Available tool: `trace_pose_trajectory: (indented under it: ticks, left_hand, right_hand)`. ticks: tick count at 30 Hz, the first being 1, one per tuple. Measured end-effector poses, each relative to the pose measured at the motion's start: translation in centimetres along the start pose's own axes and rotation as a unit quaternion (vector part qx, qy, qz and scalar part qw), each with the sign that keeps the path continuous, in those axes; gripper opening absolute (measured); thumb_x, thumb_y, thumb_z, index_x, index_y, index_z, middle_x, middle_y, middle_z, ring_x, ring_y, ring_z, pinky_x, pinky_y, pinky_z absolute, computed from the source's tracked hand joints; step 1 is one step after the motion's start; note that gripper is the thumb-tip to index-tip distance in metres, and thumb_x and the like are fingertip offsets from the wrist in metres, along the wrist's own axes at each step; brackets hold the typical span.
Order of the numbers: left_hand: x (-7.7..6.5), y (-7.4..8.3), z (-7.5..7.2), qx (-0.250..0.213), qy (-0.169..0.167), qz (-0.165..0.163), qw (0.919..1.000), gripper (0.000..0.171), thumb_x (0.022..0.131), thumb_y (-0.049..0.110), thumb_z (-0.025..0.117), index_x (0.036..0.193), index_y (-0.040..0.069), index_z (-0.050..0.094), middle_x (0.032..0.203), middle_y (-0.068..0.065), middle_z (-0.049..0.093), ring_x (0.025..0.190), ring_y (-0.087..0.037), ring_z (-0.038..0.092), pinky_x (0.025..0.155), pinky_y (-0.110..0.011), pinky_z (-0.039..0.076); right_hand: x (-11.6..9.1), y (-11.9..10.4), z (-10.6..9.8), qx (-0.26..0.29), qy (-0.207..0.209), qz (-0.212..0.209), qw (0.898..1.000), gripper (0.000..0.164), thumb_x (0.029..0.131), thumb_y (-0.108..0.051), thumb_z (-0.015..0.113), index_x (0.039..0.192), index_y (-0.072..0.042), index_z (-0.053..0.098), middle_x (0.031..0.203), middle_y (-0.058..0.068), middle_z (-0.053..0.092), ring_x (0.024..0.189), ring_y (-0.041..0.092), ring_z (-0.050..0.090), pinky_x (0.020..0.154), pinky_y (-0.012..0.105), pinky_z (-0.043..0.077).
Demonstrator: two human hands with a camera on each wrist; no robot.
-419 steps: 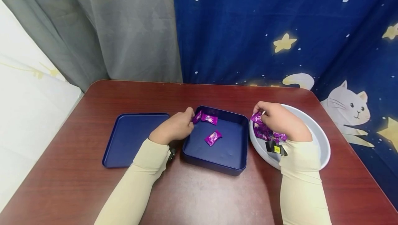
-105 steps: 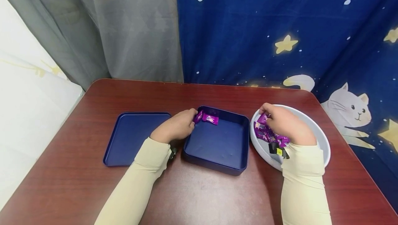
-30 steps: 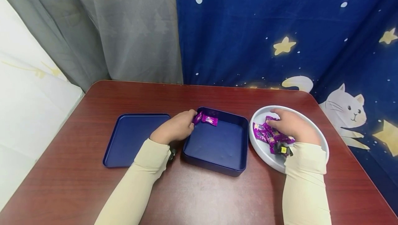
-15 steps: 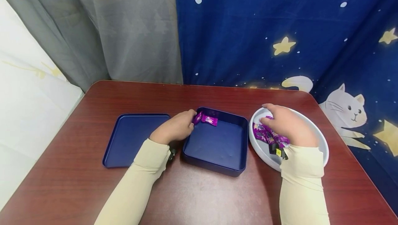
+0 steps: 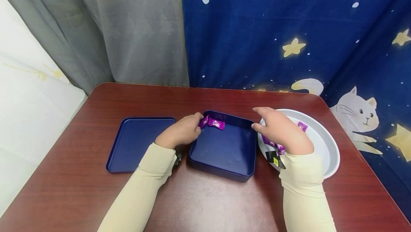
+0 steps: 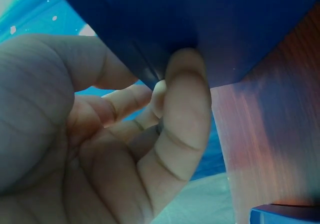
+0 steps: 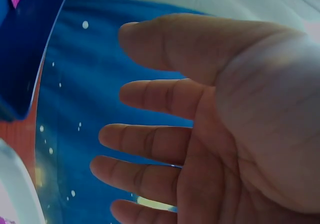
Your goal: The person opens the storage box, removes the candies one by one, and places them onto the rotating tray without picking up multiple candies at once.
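Observation:
My left hand [image 5: 179,130] grips the left wall of a square navy-blue box [image 5: 224,153], its thumb and fingers on the wall in the left wrist view. Inside the box, one purple-wrapped candy [image 5: 216,123] lies by the back wall; another wrapped candy [image 5: 204,121] sits in the back left corner beside my fingers. My right hand [image 5: 279,128] hovers over the left side of a round white plate [image 5: 322,146], fingertips near the box's right rim. The right wrist view shows its fingers spread and the palm bare. Purple candies [image 5: 267,140] on the plate are partly hidden beneath that hand.
A flat navy-blue lid [image 5: 133,143] lies on the brown table [image 5: 212,203] to the left of the box. One candy [image 5: 302,126] rests apart at the plate's back. Grey and blue curtains [image 5: 244,39] hang behind the table.
A candy in the middle of the box at the earliest frame is gone from there. My right hand has left the plate's candies and moved left toward the box. My left hand stays put.

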State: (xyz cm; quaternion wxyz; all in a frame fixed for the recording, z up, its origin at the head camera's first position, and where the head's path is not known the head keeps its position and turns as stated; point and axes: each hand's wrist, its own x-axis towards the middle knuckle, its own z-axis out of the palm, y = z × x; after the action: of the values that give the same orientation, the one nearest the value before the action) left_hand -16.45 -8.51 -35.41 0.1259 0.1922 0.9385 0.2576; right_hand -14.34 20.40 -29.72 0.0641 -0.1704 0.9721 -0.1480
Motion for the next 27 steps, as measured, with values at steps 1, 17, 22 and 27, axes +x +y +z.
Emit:
trace_pose_trajectory:
  ticks: [1,17,22,27]
  left_hand:
    - [0.0,0.0,0.0,-0.001,0.0,-0.001,1.0,0.042,0.099,0.01,0.052,0.139,-0.002,0.044,0.126,-0.016,0.058,0.102,-0.025,0.056,0.095,-0.041,0.047]
    - [0.5,-0.6,0.1,0.003,0.008,0.011,0.9999,0.041,0.098,0.009,0.053,0.136,-0.004,0.045,0.122,-0.017,0.06,0.099,-0.025,0.057,0.093,-0.041,0.048]
    - [0.6,-0.6,0.1,0.002,0.01,0.009,0.9999,0.041,0.098,0.01,0.053,0.136,-0.003,0.045,0.125,-0.017,0.06,0.102,-0.025,0.057,0.095,-0.041,0.047]
    - [0.7,-0.5,0.1,0.0,0.01,0.005,0.9999,0.041,0.098,0.011,0.053,0.136,-0.002,0.046,0.127,-0.018,0.059,0.105,-0.025,0.058,0.098,-0.043,0.046]
  right_hand:
    - [0.1,-0.2,0.2,-0.001,0.002,-0.007,1.0,0.058,0.094,-0.021,0.064,0.142,0.006,0.045,0.142,0.029,0.047,0.133,0.045,0.043,0.109,0.056,0.03]
    - [2.6,-3.6,3.5,-0.033,-0.007,-0.083,0.996,0.058,0.093,-0.024,0.067,0.143,0.001,0.049,0.141,0.02,0.052,0.132,0.036,0.047,0.11,0.049,0.033]
    - [3.2,-4.6,4.3,-0.043,-0.02,-0.094,0.994,0.058,0.093,-0.025,0.068,0.142,0.0,0.05,0.141,0.019,0.052,0.131,0.035,0.048,0.109,0.047,0.035]
    - [3.8,-5.1,5.1,-0.052,-0.028,-0.105,0.993,0.055,0.092,-0.024,0.069,0.139,0.0,0.053,0.138,0.019,0.055,0.128,0.034,0.052,0.107,0.046,0.038]
